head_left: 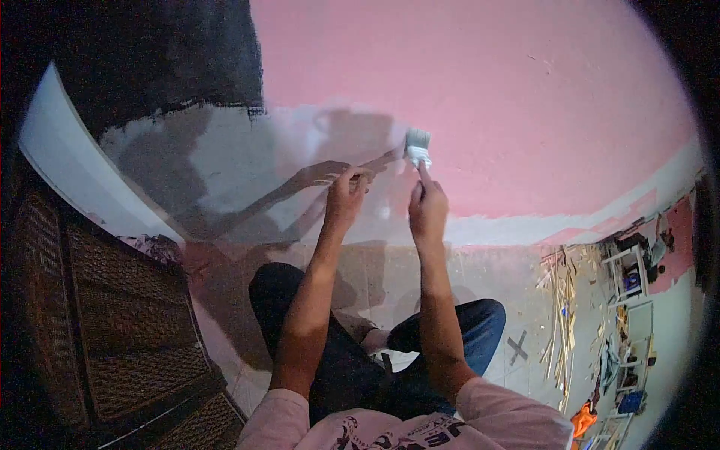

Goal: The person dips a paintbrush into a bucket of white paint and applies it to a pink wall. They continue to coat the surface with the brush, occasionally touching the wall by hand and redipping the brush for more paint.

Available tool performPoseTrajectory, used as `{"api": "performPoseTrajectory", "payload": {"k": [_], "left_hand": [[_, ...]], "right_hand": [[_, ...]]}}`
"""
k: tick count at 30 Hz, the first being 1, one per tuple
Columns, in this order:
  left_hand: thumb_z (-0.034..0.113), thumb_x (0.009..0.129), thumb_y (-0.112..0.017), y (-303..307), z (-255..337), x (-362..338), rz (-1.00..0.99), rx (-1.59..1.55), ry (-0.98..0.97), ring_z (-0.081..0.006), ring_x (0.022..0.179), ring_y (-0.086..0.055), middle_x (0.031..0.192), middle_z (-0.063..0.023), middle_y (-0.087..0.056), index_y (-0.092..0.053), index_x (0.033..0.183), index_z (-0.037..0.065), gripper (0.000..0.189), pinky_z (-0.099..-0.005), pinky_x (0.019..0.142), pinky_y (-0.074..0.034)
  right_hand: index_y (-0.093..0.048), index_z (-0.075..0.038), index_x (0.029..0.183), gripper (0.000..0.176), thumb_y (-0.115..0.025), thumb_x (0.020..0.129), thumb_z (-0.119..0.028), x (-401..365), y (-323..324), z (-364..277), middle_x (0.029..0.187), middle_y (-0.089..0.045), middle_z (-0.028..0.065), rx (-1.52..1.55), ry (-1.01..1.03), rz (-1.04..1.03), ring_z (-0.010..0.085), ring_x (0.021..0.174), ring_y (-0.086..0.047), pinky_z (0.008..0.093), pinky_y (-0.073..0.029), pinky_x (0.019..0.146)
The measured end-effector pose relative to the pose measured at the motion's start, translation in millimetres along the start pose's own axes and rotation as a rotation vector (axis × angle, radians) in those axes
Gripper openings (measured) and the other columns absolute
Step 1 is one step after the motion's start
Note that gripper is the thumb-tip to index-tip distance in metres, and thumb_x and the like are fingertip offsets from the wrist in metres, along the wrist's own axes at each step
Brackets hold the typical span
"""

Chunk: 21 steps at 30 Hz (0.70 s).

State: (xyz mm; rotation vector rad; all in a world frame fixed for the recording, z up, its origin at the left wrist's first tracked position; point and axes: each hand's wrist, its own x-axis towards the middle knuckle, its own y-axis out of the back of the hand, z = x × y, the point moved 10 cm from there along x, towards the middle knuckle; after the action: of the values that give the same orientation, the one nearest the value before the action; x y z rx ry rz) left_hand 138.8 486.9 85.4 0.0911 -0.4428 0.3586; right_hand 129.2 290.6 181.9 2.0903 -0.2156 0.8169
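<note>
My right hand (pixel 429 214) is closed around the handle of a paintbrush (pixel 417 142), index finger stretched along it toward the bristles. The brush head points up against the wall (pixel 487 97), where white paint meets pink. White paint coats the brush's lower head. To the left, my left hand (pixel 347 199) is raised near the wall with its fingers curled together. What it holds, if anything, I cannot make out. Shadows of both arms fall on the white-painted strip of wall (pixel 300 142).
Black paint (pixel 165 52) covers the wall's upper left. A dark woven-panel piece of furniture (pixel 135 315) stands close on the left. Wood strips (pixel 559 322) litter the tiled floor at right, by a tape cross (pixel 517 347). White shelving (pixel 626 274) stands beyond.
</note>
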Motion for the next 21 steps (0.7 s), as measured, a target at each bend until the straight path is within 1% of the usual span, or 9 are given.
{"api": "performPoseTrajectory", "payload": {"k": [2,5,8,12,13,16,17,20,21], "left_hand": [[0.012,0.100,-0.059,-3.7,9.4,-5.7,-0.002,-0.004,0.004,-0.0194,0.086,-0.072,0.097,-0.0110,-0.075,-0.069,0.110,0.002,0.017,-0.0354,0.078,-0.057],[0.012,0.101,-0.058,-5.1,-18.8,2.2,-0.004,-0.100,0.111,-0.0197,0.087,-0.073,0.098,-0.0107,-0.075,-0.069,0.110,0.002,0.017,-0.0350,0.078,-0.058],[0.013,0.101,-0.058,2.6,-4.5,3.3,0.034,-0.160,0.052,-0.0196,0.086,-0.073,0.098,-0.0104,-0.075,-0.069,0.111,0.003,0.018,-0.0345,0.078,-0.058],[0.013,0.102,-0.058,-8.0,-3.0,2.5,-0.021,-0.127,0.085,-0.0192,0.087,-0.073,0.100,-0.0102,-0.075,-0.070,0.112,0.003,0.018,-0.0343,0.078,-0.058],[0.014,0.102,-0.059,-11.0,-4.0,3.2,-0.021,-0.146,0.073,-0.0193,0.087,-0.073,0.100,-0.0103,-0.075,-0.070,0.112,0.004,0.018,-0.0343,0.078,-0.058],[0.014,0.102,-0.059,-5.7,-12.2,3.6,-0.013,-0.142,0.083,-0.0198,0.088,-0.073,0.101,-0.0100,-0.075,-0.069,0.112,0.002,0.018,-0.0333,0.078,-0.059],[0.014,0.102,-0.059,-5.1,-13.1,6.0,-0.001,-0.159,0.066,-0.0197,0.088,-0.073,0.101,-0.0100,-0.075,-0.069,0.111,0.001,0.019,-0.0332,0.078,-0.059],[0.013,0.102,-0.058,-10.7,-10.7,6.3,-0.019,-0.139,0.093,-0.0194,0.091,-0.073,0.102,-0.0103,-0.075,-0.069,0.111,0.000,0.019,-0.0331,0.079,-0.059],[0.012,0.102,-0.057,-13.0,-11.9,4.4,-0.035,-0.117,0.112,-0.0192,0.092,-0.073,0.103,-0.0104,-0.075,-0.069,0.111,0.000,0.020,-0.0331,0.079,-0.059]], "right_hand": [[-0.055,-0.013,0.148,0.050,-0.054,0.098,-0.007,-3.7,1.3,4.2,0.087,-0.062,0.0218,-0.008,-0.044,0.016,0.0391,0.079,-0.063,0.0468,-0.051,0.071],[-0.058,-0.011,0.144,0.048,-0.055,0.097,-0.005,-19.8,27.9,-7.8,0.085,-0.063,0.0230,0.101,-0.070,0.041,0.0400,0.077,-0.064,0.0476,-0.052,0.071],[-0.061,-0.005,0.139,0.042,-0.052,0.098,-0.004,-6.9,34.3,-19.7,0.093,-0.065,0.0285,0.110,-0.081,0.045,0.0403,0.078,-0.064,0.0447,-0.052,0.076],[-0.061,-0.004,0.138,0.040,-0.053,0.099,-0.007,4.8,9.9,-5.2,0.089,-0.065,0.0285,0.038,-0.059,0.007,0.0394,0.077,-0.064,0.0438,-0.051,0.073],[-0.062,-0.003,0.138,0.040,-0.053,0.099,-0.007,-0.1,19.0,-9.4,0.088,-0.065,0.0285,0.074,-0.015,0.049,0.0393,0.075,-0.065,0.0430,-0.052,0.071],[-0.063,-0.003,0.136,0.039,-0.054,0.099,-0.007,-11.1,40.9,-12.6,0.088,-0.066,0.0291,0.132,-0.106,0.021,0.0409,0.074,-0.065,0.0434,-0.052,0.071],[-0.064,-0.003,0.135,0.038,-0.054,0.098,-0.005,-8.8,44.5,-17.1,0.087,-0.066,0.0285,0.111,-0.101,0.023,0.0371,0.072,-0.067,0.0408,-0.052,0.069],[-0.060,-0.007,0.141,0.045,-0.056,0.096,-0.006,6.2,15.6,2.6,0.086,-0.066,0.0232,0.008,-0.039,-0.034,0.0397,0.077,-0.066,0.0476,-0.052,0.070],[-0.061,-0.008,0.141,0.045,-0.057,0.096,-0.007,9.3,13.3,2.2,0.087,-0.066,0.0242,-0.002,-0.050,-0.036,0.0398,0.078,-0.067,0.0475,-0.052,0.070]]}}
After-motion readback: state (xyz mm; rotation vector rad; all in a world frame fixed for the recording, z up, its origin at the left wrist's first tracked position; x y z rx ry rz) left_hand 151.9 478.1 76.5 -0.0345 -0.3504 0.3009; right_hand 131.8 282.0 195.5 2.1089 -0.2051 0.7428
